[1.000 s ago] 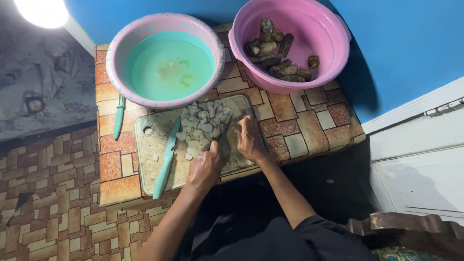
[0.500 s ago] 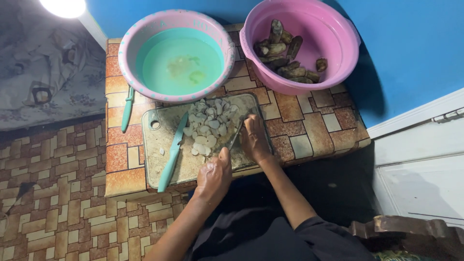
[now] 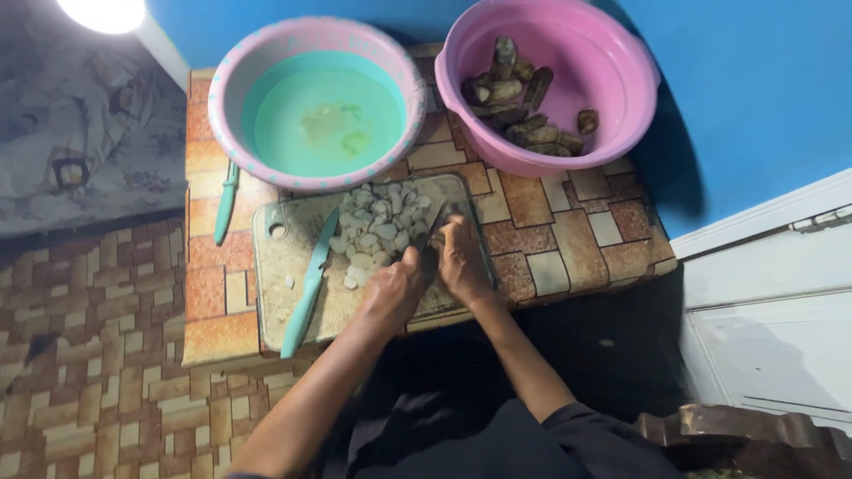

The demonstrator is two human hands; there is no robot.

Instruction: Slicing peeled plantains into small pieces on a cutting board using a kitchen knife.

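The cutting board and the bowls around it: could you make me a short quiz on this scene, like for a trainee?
1. True or false: the teal knife lies on the cutting board with no hand on it.
2. Which bowl holds the dark unpeeled pieces? A) the bowl of water B) the pink bowl
3. Fill in: the pale slices are heaped on the ____.

Key
1. True: the left hand and right hand are close together at the board's right side, away from that knife.
2. B
3. Cutting board

Blue wall point(image 3: 754, 80) — patterned floor point(image 3: 89, 355) (tiled)
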